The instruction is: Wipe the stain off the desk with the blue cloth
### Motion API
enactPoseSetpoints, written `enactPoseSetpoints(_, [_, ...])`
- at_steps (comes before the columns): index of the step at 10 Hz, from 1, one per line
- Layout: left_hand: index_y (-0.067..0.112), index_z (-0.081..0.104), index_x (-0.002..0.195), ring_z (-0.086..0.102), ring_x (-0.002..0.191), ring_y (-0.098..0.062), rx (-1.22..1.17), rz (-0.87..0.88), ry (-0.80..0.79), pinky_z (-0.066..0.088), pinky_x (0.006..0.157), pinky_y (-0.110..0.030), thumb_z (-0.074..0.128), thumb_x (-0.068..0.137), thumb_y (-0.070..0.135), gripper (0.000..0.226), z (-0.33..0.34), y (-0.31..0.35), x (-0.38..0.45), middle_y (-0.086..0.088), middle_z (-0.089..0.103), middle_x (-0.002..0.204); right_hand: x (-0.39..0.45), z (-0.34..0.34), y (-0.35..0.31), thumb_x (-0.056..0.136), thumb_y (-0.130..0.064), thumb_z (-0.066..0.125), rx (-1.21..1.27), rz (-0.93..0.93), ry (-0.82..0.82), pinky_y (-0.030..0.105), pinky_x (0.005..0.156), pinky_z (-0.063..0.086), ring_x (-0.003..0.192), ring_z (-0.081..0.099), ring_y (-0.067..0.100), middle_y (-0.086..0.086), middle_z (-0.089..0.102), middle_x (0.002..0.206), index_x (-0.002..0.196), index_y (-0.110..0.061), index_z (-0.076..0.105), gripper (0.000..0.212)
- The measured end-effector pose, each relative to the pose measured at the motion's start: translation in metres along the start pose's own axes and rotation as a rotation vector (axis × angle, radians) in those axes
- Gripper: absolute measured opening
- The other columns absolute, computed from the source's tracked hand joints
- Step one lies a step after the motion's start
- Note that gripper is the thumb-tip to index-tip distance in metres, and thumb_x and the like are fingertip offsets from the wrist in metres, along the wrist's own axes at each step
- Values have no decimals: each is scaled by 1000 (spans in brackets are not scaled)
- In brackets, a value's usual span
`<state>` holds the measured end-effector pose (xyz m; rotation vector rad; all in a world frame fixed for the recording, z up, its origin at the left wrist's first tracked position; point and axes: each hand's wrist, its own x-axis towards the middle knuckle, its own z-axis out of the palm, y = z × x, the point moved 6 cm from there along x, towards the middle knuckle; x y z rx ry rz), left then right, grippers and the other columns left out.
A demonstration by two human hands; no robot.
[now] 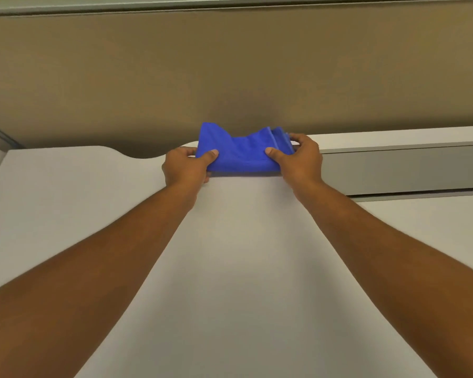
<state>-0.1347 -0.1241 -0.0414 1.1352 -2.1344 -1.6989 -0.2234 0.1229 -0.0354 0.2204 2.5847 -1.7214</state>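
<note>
A folded blue cloth (241,151) rests at the far edge of the white desk (230,268), its upper part bunched up. My left hand (186,166) grips the cloth's left end, thumb on top. My right hand (298,159) grips its right end the same way, fingers curled behind the folds. Both arms reach straight forward across the desk. I see no stain on the desk surface; whatever lies under the cloth is hidden.
A brown partition wall (230,77) rises behind the desk. The desk's far edge curves inward at the left (137,155). A grey raised ledge or rail (407,165) runs along the right behind my right hand.
</note>
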Motion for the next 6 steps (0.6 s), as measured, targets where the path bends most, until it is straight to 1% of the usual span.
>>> enactPoseSetpoints(1, [12,60,133,72,100,-29,261,175,91,58,87,-39,86,87,39,58,4,0,8,-9,72,117,8,10,4,85,-24,87,-115,-122,31,18,89,47,112,63,20,6,65,129,140,-12,57,64])
enactPoseSetpoints(2, [15,54,143,58,117,-38,712,647,209,50,91,-49,73,97,36,54,11,9,-7,-14,55,144,-2,16,-7,93,-19,74,-480,-409,106,41,103,47,124,55,31,7,56,143,136,-18,63,44])
enactPoseSetpoints(3, [23,59,143,52,131,-36,1076,1003,152,39,101,-51,51,110,34,36,27,12,-19,-6,51,160,-13,27,-13,101,-18,55,-771,-627,98,45,98,36,125,53,32,-1,64,139,122,-23,73,28])
enactPoseSetpoints(4, [19,60,146,41,150,-36,1236,943,15,30,115,-56,37,113,40,45,28,6,-24,-3,58,156,-21,31,-10,109,-26,42,-874,-602,-30,45,100,32,123,55,30,-1,71,129,124,-22,71,33])
enactPoseSetpoints(5, [17,53,155,31,157,-43,1251,917,10,24,122,-65,38,112,44,53,21,14,-34,-10,50,164,-28,24,-18,110,-28,41,-865,-613,-40,46,105,33,130,54,29,1,66,141,135,-20,66,37])
enactPoseSetpoints(6, [16,43,161,21,162,-43,1242,999,26,14,127,-69,36,112,45,57,7,32,-57,-11,39,171,-50,12,-48,108,-29,45,-818,-721,-16,48,109,35,135,54,27,2,60,150,144,-19,61,41])
